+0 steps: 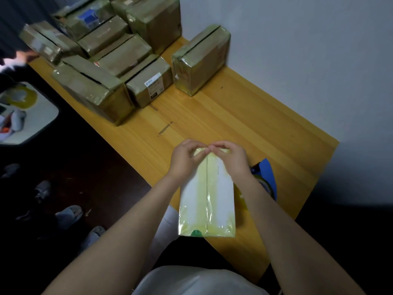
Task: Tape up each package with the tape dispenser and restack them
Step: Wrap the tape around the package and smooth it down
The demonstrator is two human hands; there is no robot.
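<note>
A white package [207,199] is seen at the near edge of the yellow wooden tabletop [234,116], and its near left corner sticks out past that edge. It is wrapped in shiny yellowish tape, and a line runs down its middle. Its far end is held by 2 hands. The left hand [184,160] is curled round the far left corner. The right hand [232,158] is curled round the far right corner. The fingertips meet at the middle of that end. Tape may be pinched there, but this cannot be seen well.

A blue tape dispenser [265,173] lies just beside the package on the right, partly hidden by the right arm [287,220]. Many brown packages [110,60] are packed together at the far left of the tabletop. 1 more brown package [201,60] is set apart from them, near the wall [297,60].
</note>
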